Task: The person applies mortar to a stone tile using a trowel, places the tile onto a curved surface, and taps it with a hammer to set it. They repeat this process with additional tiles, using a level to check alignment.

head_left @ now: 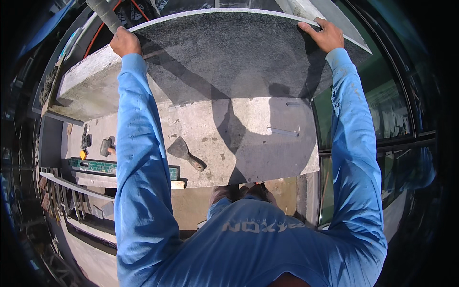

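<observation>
The right hand (326,36) pinches the upper edge of a wide, dark grey speckled panel with a pale rim (229,57), thumb on the near face and fingers over the top; the left hand (126,42) is curled closed at the panel's upper left corner, its fingertips hidden. The panel stands on edge along the far side of a pale, stained stone-like ledge (201,122), shadows of both arms falling across it. On the ledge, nearer the body, lies a scraper with a flared metal blade and worn handle (187,154). To its left, a long green spirit level (98,166) runs partly beneath the blue left sleeve (143,143), near a dark-headed mallet with an orange handle (106,147). A thin metal rod (283,131) lies toward the right.
</observation>
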The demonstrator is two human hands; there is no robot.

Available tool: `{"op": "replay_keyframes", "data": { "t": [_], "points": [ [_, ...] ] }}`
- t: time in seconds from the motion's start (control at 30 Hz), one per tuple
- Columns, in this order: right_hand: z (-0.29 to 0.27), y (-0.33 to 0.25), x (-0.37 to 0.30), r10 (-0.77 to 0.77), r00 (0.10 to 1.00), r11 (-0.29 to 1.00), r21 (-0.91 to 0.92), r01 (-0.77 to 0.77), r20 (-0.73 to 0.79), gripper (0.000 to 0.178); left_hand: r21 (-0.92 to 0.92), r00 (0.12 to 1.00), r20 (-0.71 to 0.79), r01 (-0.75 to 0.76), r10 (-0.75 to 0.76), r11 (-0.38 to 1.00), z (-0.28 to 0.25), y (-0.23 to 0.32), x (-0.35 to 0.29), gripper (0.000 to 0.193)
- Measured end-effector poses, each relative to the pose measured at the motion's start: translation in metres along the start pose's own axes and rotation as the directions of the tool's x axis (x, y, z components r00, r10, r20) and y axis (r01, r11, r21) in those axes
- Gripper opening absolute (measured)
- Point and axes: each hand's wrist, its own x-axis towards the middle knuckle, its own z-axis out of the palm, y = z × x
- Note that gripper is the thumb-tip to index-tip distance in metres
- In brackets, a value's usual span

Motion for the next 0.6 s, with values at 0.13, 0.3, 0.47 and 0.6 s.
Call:
{"op": "replay_keyframes", "data": {
  "t": [0.13,0.3,0.47,0.6],
  "points": [
    [-0.004,-0.004,-0.001,0.024,0.998,0.999,0.035,-0.026,0.055,0.102,0.075,0.998,-0.021,-0.059,0.061,0.995,0.0,0.005,-0.002,0.047],
    [-0.001,-0.004,-0.002,-0.013,0.999,0.998,-0.063,0.011,-0.031,0.103,0.031,0.999,0.019,-0.041,0.041,0.999,-0.007,-0.001,-0.001,0.047],
    [0.01,0.008,0.005,-0.012,1.0,1.0,0.007,0.012,0.026,0.106,-0.077,0.993,-0.051,-0.108,0.105,0.991,0.005,-0.012,0.003,0.046],
    [0.015,0.021,0.004,-0.056,0.998,0.998,0.004,0.056,-0.006,0.107,-0.001,0.994,-0.043,-0.103,0.103,0.995,0.004,-0.007,0.0,0.046]
  ]
}}
